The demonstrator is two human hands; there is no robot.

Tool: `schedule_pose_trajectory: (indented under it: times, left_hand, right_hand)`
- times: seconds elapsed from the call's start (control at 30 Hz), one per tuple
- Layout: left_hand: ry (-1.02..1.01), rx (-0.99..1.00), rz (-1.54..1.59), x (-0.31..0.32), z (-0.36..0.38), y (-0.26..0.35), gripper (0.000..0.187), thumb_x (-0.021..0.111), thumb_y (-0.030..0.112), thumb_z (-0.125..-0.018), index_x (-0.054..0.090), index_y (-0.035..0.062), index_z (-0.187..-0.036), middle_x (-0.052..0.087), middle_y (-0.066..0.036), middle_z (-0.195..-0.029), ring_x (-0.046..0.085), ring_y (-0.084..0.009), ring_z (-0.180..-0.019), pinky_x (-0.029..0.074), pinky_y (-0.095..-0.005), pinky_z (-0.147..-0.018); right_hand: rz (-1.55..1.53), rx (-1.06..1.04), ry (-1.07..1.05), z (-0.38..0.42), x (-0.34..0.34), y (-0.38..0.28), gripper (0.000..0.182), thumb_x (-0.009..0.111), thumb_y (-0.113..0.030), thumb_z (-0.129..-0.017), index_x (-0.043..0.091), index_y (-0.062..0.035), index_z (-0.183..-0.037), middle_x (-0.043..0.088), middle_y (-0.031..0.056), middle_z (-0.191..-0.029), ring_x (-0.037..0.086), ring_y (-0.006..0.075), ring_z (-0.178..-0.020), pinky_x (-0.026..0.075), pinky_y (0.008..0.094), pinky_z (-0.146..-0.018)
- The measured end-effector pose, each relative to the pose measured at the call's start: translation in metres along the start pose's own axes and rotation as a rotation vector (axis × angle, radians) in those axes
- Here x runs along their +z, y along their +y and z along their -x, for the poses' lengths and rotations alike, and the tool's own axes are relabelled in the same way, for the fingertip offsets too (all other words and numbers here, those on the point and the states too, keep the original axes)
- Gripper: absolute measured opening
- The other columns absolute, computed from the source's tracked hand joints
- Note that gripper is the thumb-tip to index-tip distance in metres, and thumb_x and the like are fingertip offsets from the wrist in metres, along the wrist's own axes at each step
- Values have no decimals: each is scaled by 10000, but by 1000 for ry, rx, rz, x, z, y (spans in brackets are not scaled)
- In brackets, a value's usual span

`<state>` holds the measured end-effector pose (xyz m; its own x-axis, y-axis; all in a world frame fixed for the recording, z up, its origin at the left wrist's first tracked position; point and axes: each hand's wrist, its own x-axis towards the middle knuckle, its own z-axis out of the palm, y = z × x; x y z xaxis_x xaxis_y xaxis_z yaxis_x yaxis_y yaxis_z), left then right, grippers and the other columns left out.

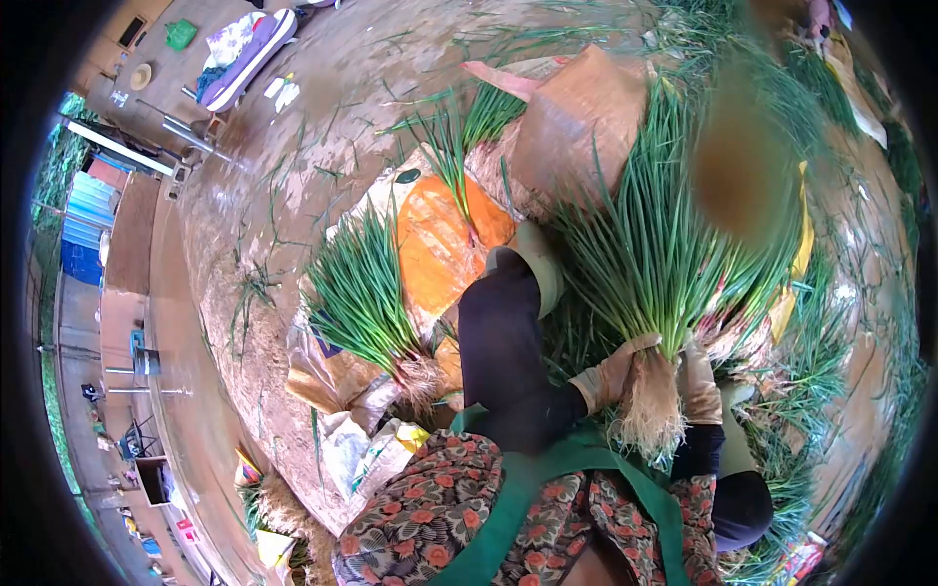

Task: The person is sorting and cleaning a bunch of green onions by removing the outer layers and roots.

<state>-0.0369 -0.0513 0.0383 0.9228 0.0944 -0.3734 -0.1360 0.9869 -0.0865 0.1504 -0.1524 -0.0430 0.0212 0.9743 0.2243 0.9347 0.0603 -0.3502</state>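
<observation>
In the head view, a big bunch of spring onions (650, 244) stands in front of me, green leaves fanned away and pale stringy roots (647, 410) toward my body. My left hand (611, 376), in a tan glove, is closed around the left side of its base. From the right, my gloved right hand (699, 381) is closed against the same base. A second pile of spring onions with reddish stems (728, 327) lies just beyond my right hand. Another bundle (366, 308) rests to the left, its roots toward me.
An orange sack (440, 244) with a few onion stalks on it and a brown sack (576, 127) lie ahead. Loose green leaves (821, 391) cover the ground at right. White plastic bags (357, 454) lie at left. A brown blur hides part of the upper right.
</observation>
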Motion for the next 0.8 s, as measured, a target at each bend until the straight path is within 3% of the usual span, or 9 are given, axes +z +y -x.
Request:
schedule_pose_trajectory:
  times: [0.13,0.23,0.33,0.4,0.53,0.6,0.67,0.7,0.8]
  left_hand:
    - [-21,54,140,23,7,2,495,635,331,-810,522,-30,-1130,588,-166,-1044,604,-261,-834,522,-375,-777]
    - [-175,18,158,0,2,14,449,598,326,-831,527,-5,-1126,595,-140,-1001,596,-257,-879,512,-382,-807]
    - [-419,-66,109,15,1,23,427,596,312,-831,528,9,-1122,588,-140,-1032,569,-265,-983,492,-399,-870]
    - [46,46,174,56,10,3,539,603,282,-828,434,-8,-1249,540,-145,-1159,562,-251,-994,468,-397,-913]
    - [-185,-238,321,-16,-16,12,580,610,257,-828,389,-26,-1284,515,-158,-1173,508,-260,-1100,419,-394,-969]
    - [-17,70,-62,17,-9,-1,512,610,282,-833,445,9,-1234,551,-146,-1084,552,-277,-1001,419,-441,-959]
    - [-68,52,-53,8,-12,1,486,607,302,-834,466,16,-1202,555,-143,-1074,553,-286,-1000,414,-469,-956]
    - [-96,45,-44,5,-14,2,474,606,311,-835,476,20,-1186,558,-142,-1069,554,-290,-999,411,-483,-955]
    - [-13,31,-83,3,-14,-1,451,556,349,-864,489,35,-1180,575,-125,-1043,560,-263,-955,444,-473,-914]
  right_hand:
    - [-878,724,233,-15,-31,32,364,545,11,-752,538,-25,-1115,606,113,-880,586,220,-660,494,347,-587]
    - [-852,1074,293,43,-49,116,318,549,-45,-800,559,-24,-1118,612,82,-877,568,179,-690,479,314,-629]
    - [-972,993,240,36,-89,35,292,541,-131,-855,569,-15,-1122,611,49,-909,555,143,-755,469,280,-684]
    - [-1145,936,123,20,-100,-30,296,536,-188,-892,576,-10,-1124,610,27,-930,547,119,-799,462,258,-722]
    - [-1294,770,-159,-5,-103,-98,319,539,-249,-926,590,-2,-1121,610,3,-948,527,80,-849,452,242,-759]
    - [-1181,696,-374,8,-86,-68,319,547,-263,-921,602,-13,-1112,613,4,-941,525,74,-858,456,252,-758]
    - [-1488,616,-260,10,-87,-52,414,497,-411,-917,622,-61,-1100,622,8,-907,526,76,-776,449,239,-720]
    - [-1222,709,-367,19,-83,-35,468,462,-473,-917,620,-77,-1111,623,11,-902,525,80,-744,445,234,-708]
    - [-1585,1025,-213,5,-57,-28,613,423,-534,-908,453,-67,-1303,575,64,-1077,531,121,-851,448,268,-761]
